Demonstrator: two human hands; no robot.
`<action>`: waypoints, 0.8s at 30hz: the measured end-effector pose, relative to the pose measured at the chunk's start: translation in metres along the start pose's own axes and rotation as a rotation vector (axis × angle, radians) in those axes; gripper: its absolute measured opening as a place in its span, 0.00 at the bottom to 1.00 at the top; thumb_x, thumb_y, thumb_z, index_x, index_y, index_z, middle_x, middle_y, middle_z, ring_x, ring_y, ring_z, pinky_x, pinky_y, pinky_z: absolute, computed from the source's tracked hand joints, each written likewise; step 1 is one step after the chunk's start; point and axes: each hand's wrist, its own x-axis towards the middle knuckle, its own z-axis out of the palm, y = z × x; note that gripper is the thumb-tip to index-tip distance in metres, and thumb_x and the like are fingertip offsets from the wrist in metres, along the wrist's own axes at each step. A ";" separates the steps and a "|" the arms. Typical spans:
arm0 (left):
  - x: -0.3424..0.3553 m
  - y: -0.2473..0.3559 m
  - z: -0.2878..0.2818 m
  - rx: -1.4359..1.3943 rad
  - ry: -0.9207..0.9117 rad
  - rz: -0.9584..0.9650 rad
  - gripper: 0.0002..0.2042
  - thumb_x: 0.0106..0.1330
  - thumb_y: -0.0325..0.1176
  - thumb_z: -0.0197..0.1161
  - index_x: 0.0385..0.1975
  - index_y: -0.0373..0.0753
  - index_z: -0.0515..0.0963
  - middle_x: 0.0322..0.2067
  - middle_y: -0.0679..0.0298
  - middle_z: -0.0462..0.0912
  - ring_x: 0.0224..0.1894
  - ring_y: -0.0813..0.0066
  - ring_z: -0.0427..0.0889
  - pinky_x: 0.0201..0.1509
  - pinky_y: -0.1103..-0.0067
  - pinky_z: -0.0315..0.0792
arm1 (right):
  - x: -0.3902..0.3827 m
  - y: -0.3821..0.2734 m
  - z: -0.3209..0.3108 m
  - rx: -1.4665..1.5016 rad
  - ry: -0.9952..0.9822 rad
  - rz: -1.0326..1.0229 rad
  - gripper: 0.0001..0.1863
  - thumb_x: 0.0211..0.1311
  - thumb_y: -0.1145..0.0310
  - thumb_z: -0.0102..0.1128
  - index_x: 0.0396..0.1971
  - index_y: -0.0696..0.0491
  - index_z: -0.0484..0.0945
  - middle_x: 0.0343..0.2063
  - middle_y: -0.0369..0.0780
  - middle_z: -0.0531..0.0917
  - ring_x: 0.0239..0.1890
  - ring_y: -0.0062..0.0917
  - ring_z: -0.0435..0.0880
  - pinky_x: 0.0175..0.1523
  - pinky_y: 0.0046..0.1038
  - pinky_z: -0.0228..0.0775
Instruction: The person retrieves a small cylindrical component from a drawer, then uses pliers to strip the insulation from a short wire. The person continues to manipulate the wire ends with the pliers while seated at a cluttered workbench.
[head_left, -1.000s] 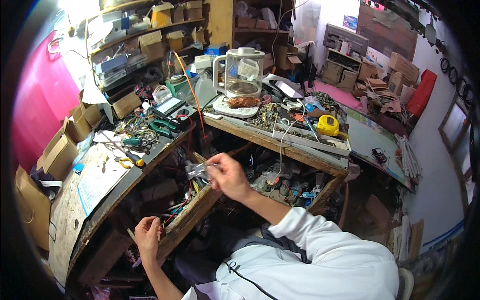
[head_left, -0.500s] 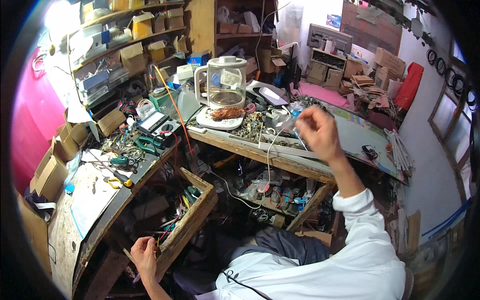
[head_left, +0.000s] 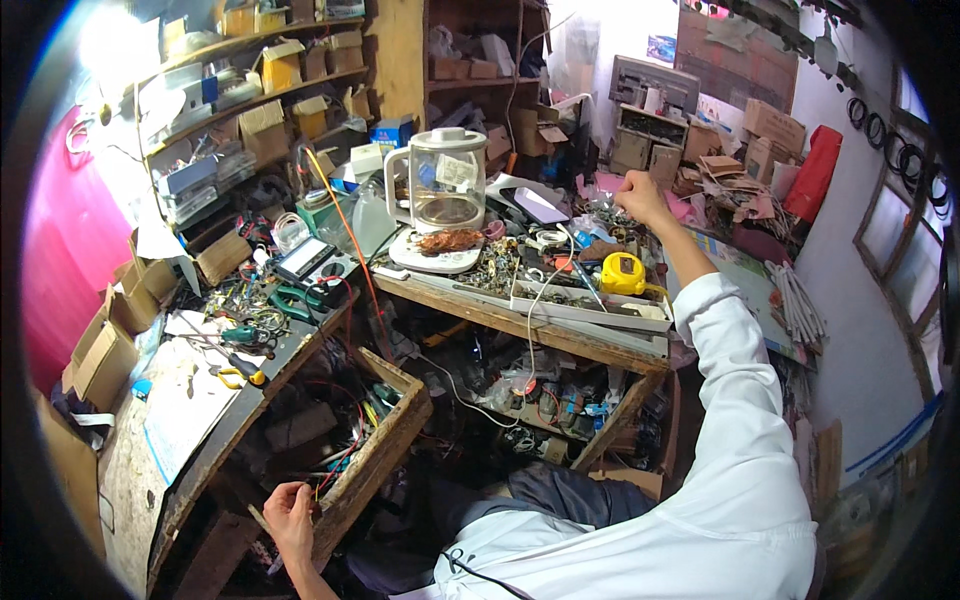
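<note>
Head view: right hand (head_left: 640, 197) is extended over the cluttered desk (head_left: 560, 335), fingers curled, contents indiscernible. Left hand (head_left: 290, 512) grips the open drawer (head_left: 385, 455). Careful lowering is judged next.

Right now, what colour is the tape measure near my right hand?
Yellow: the tape measure lies on the workbench, below the right hand. It shows in the head view.
</note>
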 end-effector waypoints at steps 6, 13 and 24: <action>-0.005 0.008 0.004 0.048 0.027 0.021 0.06 0.71 0.27 0.63 0.35 0.30 0.81 0.24 0.68 0.81 0.24 0.85 0.77 0.29 0.85 0.70 | -0.009 0.010 0.026 -0.266 0.039 -0.153 0.05 0.46 0.73 0.65 0.26 0.55 0.82 0.31 0.48 0.87 0.39 0.42 0.86 0.43 0.39 0.77; -0.003 0.007 0.007 0.030 0.027 0.030 0.05 0.70 0.26 0.64 0.34 0.30 0.82 0.24 0.69 0.81 0.25 0.84 0.77 0.29 0.84 0.71 | -0.008 0.019 0.020 -0.398 -0.406 -0.247 0.12 0.48 0.77 0.61 0.34 0.54 0.87 0.33 0.45 0.89 0.38 0.35 0.88 0.44 0.35 0.79; -0.005 0.002 0.005 0.187 0.077 0.114 0.08 0.67 0.31 0.66 0.37 0.31 0.85 0.27 0.62 0.86 0.29 0.81 0.81 0.35 0.80 0.75 | -0.007 -0.025 0.025 -0.350 -0.285 -0.480 0.08 0.50 0.71 0.63 0.30 0.57 0.84 0.28 0.47 0.86 0.33 0.36 0.86 0.40 0.37 0.76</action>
